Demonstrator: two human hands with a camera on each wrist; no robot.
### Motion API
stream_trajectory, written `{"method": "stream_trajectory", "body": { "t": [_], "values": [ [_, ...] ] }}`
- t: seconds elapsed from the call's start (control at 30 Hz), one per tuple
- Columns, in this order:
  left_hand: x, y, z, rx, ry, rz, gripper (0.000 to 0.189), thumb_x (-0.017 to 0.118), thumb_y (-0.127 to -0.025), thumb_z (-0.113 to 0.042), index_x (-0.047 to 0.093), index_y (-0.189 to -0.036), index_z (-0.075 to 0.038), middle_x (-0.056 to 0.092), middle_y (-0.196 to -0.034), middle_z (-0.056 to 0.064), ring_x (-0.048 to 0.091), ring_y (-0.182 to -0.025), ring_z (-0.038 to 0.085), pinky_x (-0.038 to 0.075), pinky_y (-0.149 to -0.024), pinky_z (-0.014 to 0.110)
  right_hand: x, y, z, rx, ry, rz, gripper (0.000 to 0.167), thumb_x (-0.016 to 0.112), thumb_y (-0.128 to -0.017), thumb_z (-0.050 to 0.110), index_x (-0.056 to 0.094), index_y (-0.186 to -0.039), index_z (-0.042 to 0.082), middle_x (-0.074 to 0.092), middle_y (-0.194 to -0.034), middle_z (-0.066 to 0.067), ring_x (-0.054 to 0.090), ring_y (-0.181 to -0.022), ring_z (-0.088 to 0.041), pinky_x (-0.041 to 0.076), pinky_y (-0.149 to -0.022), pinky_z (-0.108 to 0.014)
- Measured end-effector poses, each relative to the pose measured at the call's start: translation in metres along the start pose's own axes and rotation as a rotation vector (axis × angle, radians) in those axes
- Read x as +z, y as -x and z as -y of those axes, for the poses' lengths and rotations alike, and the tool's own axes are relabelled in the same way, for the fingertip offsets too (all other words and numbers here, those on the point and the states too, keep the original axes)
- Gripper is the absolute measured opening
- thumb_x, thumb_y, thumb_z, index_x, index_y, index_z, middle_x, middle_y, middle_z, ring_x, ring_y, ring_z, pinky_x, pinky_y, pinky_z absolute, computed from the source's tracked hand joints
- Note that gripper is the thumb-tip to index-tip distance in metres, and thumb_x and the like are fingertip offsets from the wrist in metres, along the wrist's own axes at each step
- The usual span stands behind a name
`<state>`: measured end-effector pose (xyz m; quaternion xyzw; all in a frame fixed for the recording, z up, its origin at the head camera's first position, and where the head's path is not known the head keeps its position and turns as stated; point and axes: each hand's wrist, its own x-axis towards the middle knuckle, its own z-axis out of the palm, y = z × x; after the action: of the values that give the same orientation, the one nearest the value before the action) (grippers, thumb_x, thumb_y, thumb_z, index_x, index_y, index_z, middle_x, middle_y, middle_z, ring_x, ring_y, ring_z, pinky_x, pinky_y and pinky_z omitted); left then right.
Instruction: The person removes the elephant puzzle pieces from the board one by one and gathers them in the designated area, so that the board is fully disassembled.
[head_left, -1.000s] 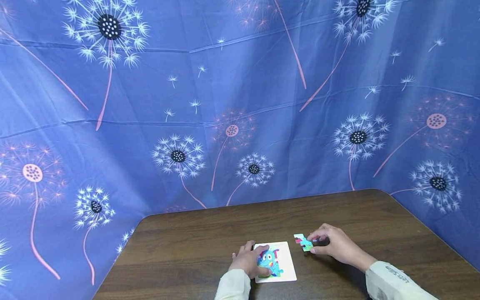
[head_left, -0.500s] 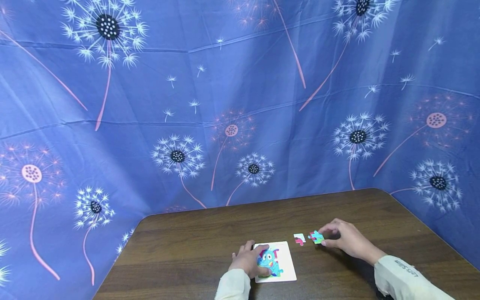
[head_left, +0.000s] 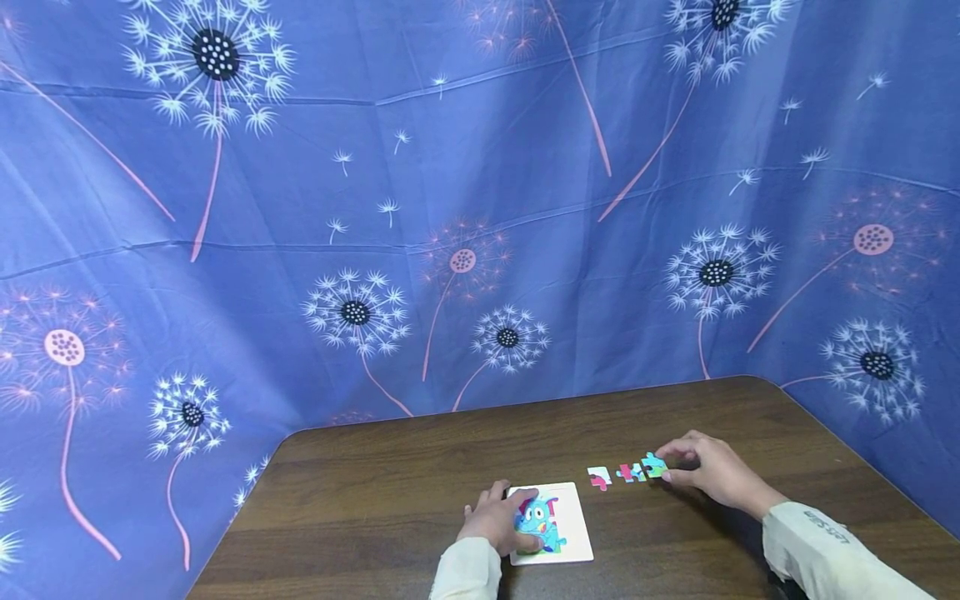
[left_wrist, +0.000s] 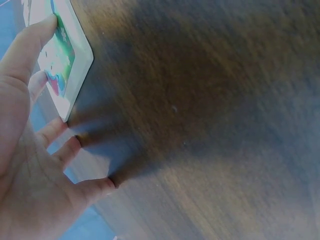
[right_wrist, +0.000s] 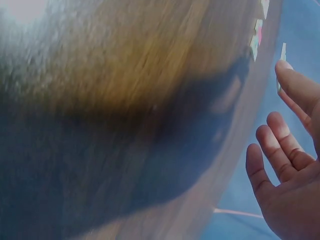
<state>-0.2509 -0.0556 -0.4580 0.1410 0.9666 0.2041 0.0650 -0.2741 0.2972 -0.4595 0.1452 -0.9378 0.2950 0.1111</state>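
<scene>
A square white puzzle board point(head_left: 576, 533) lies on the table, its left part filled with a blue cartoon animal picture. My left hand point(head_left: 491, 525) rests at the board's left side; in the left wrist view its thumb and index finger touch the board point(left_wrist: 82, 57), while other fingertips stand on the wood. To the right, my right hand point(head_left: 712, 473) pinches a blue and green puzzle piece point(head_left: 655, 466) between thumb and fingers. The right wrist view has this piece point(right_wrist: 283, 51) edge-on, above the table. Its remaining fingers are spread loosely.
Two loose puzzle pieces lie on the table behind and right of the board: a pink and white piece point(head_left: 599, 477) and a pink, blue and white piece point(head_left: 631, 473). The brown wooden table point(head_left: 390, 492) ends at a blue dandelion-print cloth point(head_left: 420, 183) behind.
My right hand has moved right and away with the blue and green piece, drawing it off the others. The pink, blue and white piece now lies separate. My left hand has stayed still.
</scene>
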Motion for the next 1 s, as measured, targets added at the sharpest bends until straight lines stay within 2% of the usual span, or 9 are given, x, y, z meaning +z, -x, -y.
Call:
{"method": "stream_trajectory", "body": {
  "t": [0.3,0.77,1.0],
  "values": [
    [0.000,-0.001,-0.001,-0.006,0.001,0.005,0.067,0.089,-0.078,-0.030,0.061,-0.139,-0.023,0.048,-0.143,0.017,0.046,-0.132,0.044,0.033,-0.104,0.076,0.000,-0.001,-0.014,0.013,0.027,0.001,0.028,0.086,-0.080,0.018,0.076,-0.104,0.010,0.063,-0.095,-0.002,0.061,-0.087,-0.023,0.050,-0.074,-0.041],
    [-0.001,-0.001,-0.001,-0.012,0.015,0.014,0.068,0.089,-0.078,-0.030,0.061,-0.140,-0.023,0.048,-0.144,0.017,0.045,-0.133,0.044,0.031,-0.105,0.075,0.002,-0.001,-0.027,0.030,0.053,-0.020,0.024,0.086,-0.078,0.014,0.076,-0.099,0.009,0.062,-0.088,0.001,0.057,-0.080,-0.018,0.046,-0.069,-0.035],
    [-0.002,0.000,-0.002,-0.015,-0.006,0.014,0.067,0.089,-0.079,-0.031,0.061,-0.139,-0.024,0.048,-0.144,0.017,0.045,-0.133,0.044,0.033,-0.105,0.074,0.003,-0.001,-0.029,0.033,0.040,-0.010,0.025,0.086,-0.078,0.014,0.076,-0.100,0.007,0.065,-0.090,-0.001,0.060,-0.081,-0.021,0.048,-0.071,-0.038]
  ]
}}
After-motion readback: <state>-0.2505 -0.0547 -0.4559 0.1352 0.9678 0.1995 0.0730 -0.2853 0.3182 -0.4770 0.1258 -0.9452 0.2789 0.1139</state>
